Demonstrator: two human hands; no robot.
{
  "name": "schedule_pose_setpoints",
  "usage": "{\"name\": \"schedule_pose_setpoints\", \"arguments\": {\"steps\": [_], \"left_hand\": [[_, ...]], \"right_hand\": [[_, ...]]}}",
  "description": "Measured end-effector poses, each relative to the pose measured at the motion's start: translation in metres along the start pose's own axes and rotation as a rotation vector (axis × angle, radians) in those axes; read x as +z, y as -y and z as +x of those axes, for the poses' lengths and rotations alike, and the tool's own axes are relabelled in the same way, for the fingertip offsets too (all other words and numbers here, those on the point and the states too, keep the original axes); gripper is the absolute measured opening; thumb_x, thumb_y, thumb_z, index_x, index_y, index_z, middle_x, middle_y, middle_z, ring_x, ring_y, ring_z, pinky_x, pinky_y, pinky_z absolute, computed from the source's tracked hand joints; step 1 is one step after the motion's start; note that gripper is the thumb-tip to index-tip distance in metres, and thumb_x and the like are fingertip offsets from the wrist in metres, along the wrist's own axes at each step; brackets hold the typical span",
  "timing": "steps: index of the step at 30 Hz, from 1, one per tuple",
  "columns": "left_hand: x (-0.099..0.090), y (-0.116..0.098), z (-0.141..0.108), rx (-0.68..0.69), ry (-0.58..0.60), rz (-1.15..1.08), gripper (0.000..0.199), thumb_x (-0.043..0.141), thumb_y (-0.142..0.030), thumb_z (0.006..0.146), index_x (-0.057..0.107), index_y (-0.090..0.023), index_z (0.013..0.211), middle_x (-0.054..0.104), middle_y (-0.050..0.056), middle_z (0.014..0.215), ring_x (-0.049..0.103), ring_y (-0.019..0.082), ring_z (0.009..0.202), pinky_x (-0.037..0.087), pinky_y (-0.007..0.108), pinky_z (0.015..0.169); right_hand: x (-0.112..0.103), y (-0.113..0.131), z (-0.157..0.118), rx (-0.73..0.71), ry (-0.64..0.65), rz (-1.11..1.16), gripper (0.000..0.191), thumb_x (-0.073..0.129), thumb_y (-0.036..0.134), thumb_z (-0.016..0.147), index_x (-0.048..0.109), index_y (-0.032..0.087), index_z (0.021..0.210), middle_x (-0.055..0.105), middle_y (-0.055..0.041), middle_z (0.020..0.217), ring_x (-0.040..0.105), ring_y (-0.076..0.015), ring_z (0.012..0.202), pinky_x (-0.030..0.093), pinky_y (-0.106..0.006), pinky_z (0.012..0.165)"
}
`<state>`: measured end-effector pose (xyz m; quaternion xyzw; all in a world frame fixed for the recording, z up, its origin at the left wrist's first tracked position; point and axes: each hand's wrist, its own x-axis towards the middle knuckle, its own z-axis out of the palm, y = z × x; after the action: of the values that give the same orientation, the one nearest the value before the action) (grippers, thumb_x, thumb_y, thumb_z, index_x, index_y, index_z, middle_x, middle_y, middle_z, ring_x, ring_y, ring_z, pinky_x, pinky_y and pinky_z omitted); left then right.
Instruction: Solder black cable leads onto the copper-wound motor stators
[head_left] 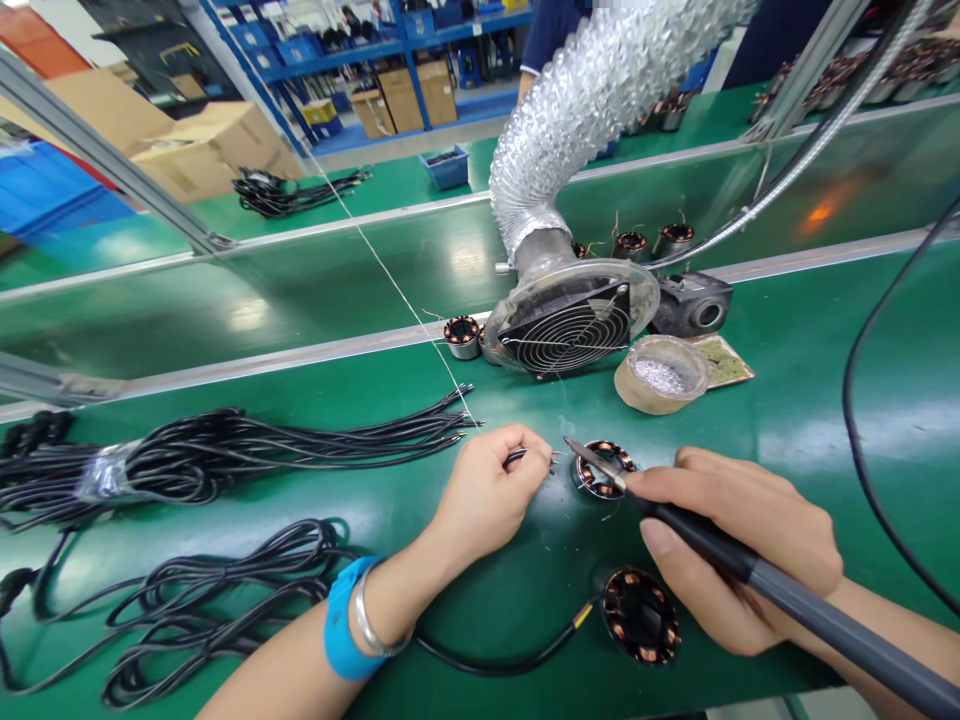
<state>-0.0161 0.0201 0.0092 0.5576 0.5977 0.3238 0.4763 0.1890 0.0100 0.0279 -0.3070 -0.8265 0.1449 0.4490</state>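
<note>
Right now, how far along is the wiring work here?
The lower coil ring already seems joined to a cable. The left hand grips a wire end, the right hand a soldering iron over the upper ring. Probably left: that ring and the bundled cables.

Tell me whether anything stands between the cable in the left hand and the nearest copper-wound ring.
The soldering iron in the right hand partly does: its tip crosses above the ring and juts past the rim toward the cable in the left hand. No other obstacle shows.
</note>
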Motion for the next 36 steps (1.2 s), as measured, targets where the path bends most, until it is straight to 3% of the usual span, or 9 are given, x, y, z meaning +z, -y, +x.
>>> {"name": "schedule_pose_setpoints", "arguments": {"steps": [8, 13, 18, 22, 26, 31, 36], "left_hand": [[0.0, 0.0, -0.001, -0.004, 0.015, 0.002, 0.02, 0.052, -0.031, 0.081, 0.061, -0.016, 0.069, 0.046, -0.003, 0.058, 0.039, 0.012, 0.056, 0.03, 0.022, 0.052], [-0.002, 0.0, -0.002, 0.012, 0.077, -0.015, 0.022, 0.052, -0.033, 0.084, 0.059, -0.017, 0.072, 0.046, -0.003, 0.06, 0.04, 0.012, 0.057, 0.031, 0.023, 0.054], [-0.006, 0.001, -0.008, 0.067, 0.21, -0.013, 0.028, 0.047, -0.037, 0.092, 0.051, -0.019, 0.072, 0.042, -0.005, 0.06, 0.037, 0.011, 0.057, 0.029, 0.023, 0.055], [-0.01, -0.002, -0.012, 0.076, 0.277, 0.007, 0.027, 0.044, -0.038, 0.096, 0.052, -0.019, 0.079, 0.046, -0.004, 0.063, 0.041, 0.012, 0.059, 0.032, 0.024, 0.058], [-0.011, -0.003, -0.013, 0.094, 0.269, 0.013, 0.025, 0.046, -0.036, 0.096, 0.054, -0.018, 0.08, 0.054, -0.002, 0.072, 0.046, 0.013, 0.067, 0.034, 0.024, 0.062], [-0.004, 0.002, -0.012, -0.115, 0.316, -0.359, 0.036, 0.054, -0.05, 0.089, 0.05, -0.018, 0.075, 0.048, -0.005, 0.06, 0.027, 0.006, 0.044, 0.02, 0.022, 0.044], [0.003, 0.003, -0.013, -0.341, 0.348, -0.614, 0.038, 0.066, -0.053, 0.079, 0.047, -0.02, 0.074, 0.038, -0.011, 0.049, 0.015, 0.003, 0.036, 0.008, 0.02, 0.037]], "right_hand": [[0.006, -0.006, 0.0, -0.077, -0.08, 0.009, 0.035, 0.058, 0.009, 0.082, 0.062, 0.019, 0.116, 0.066, -0.0042, 0.076, 0.053, -0.0148, 0.052, 0.044, -0.03, 0.045], [0.013, -0.015, -0.004, -0.019, -0.059, -0.006, 0.042, 0.057, 0.004, 0.089, 0.059, 0.023, 0.126, 0.071, -0.0002, 0.08, 0.063, -0.0125, 0.057, 0.053, -0.024, 0.052], [0.031, -0.025, -0.003, -0.041, -0.004, 0.093, 0.03, 0.059, 0.002, 0.087, 0.065, 0.021, 0.11, 0.073, -0.0047, 0.102, 0.072, -0.0132, 0.08, 0.059, -0.022, 0.07], [0.036, -0.023, 0.001, -0.079, -0.012, 0.095, 0.024, 0.056, 0.003, 0.087, 0.066, 0.021, 0.098, 0.073, -0.0033, 0.088, 0.071, -0.0124, 0.071, 0.056, -0.02, 0.063], [0.033, -0.018, 0.002, 0.038, -0.016, 0.134, 0.021, 0.058, 0.005, 0.086, 0.064, 0.021, 0.099, 0.071, -0.0011, 0.084, 0.068, -0.0114, 0.067, 0.055, -0.021, 0.064], [0.035, -0.015, -0.001, 0.052, -0.016, 0.187, 0.027, 0.06, 0.002, 0.083, 0.065, 0.019, 0.104, 0.071, -0.0002, 0.087, 0.065, -0.0093, 0.067, 0.055, -0.018, 0.064], [0.04, -0.013, -0.001, 0.072, -0.07, 0.19, 0.026, 0.06, 0.003, 0.085, 0.066, 0.021, 0.103, 0.073, 0.0007, 0.089, 0.069, -0.0103, 0.072, 0.058, -0.019, 0.069]]}}
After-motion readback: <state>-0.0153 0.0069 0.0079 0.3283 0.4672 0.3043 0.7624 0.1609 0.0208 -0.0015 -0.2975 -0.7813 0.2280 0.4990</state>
